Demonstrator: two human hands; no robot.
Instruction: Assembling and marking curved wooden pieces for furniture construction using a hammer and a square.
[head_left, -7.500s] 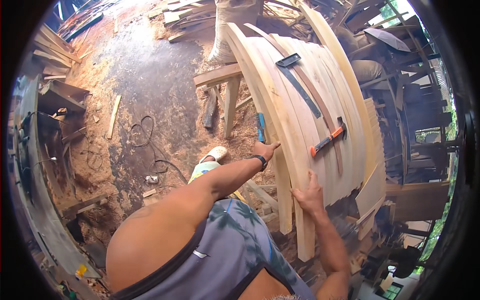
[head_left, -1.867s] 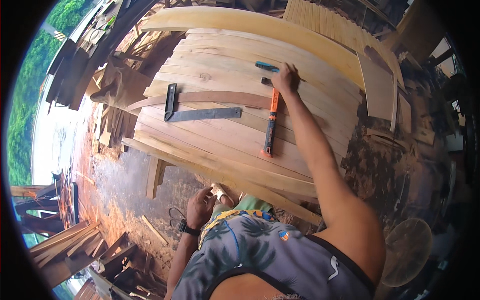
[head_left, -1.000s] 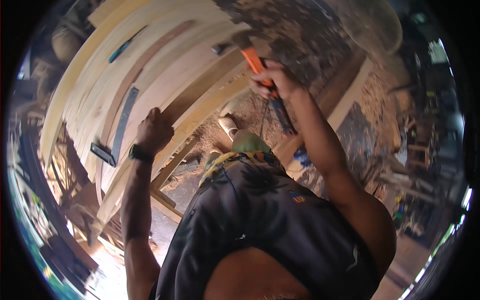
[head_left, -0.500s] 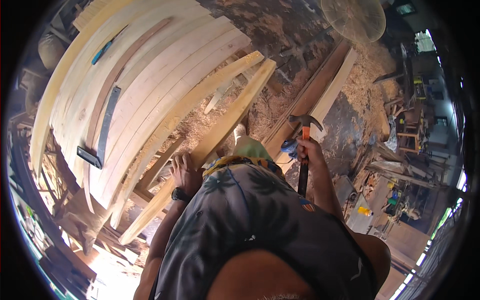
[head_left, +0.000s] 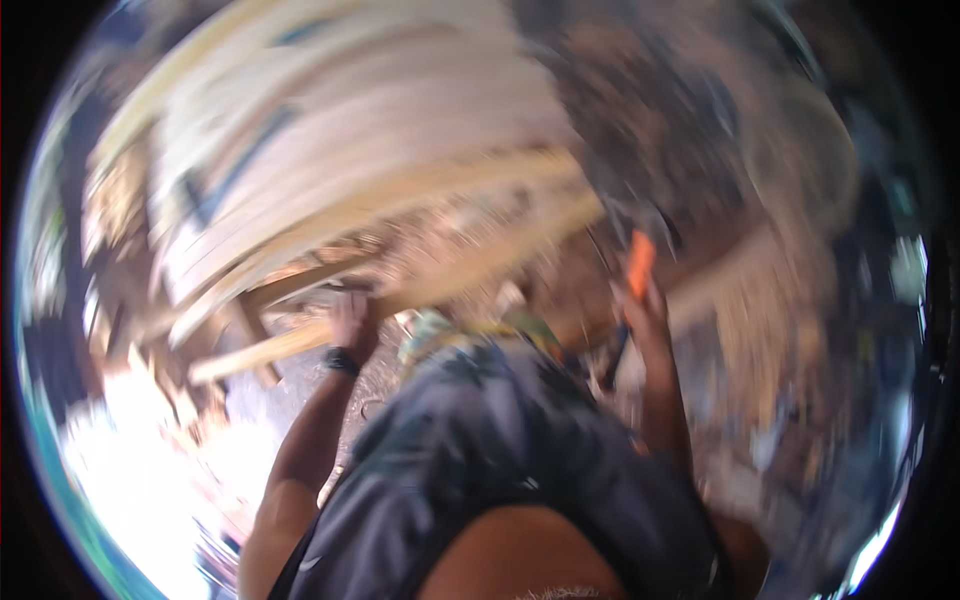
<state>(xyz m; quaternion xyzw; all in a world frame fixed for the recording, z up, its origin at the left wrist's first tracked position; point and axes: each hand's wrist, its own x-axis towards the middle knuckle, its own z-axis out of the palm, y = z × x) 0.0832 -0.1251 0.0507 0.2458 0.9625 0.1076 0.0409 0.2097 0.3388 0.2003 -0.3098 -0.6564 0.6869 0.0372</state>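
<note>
The picture is smeared by motion. My right hand (head_left: 643,308) is closed round the handle of a claw hammer (head_left: 640,266), the orange part of which stands above the fist with the dark metal head at the top. My left hand (head_left: 350,325), with a dark watch at the wrist, grips a long pale wooden plank (head_left: 480,268) lying across in front of my body. Its fingers reach over the far side of the plank, though blur hides their tips.
Beyond the plank lies a broad curved surface of joined pale boards (head_left: 400,110), with a dark carpenter's square (head_left: 245,165) and a small blue tool (head_left: 302,32) on it. Wood shavings (head_left: 790,260) cover the floor at the right. Scrap timber (head_left: 165,385) lies at the left.
The view has turned, so the boards and plank now lie more crosswise. The hammer appears farther right with its head tilted; my left hand stays at the plank.
</note>
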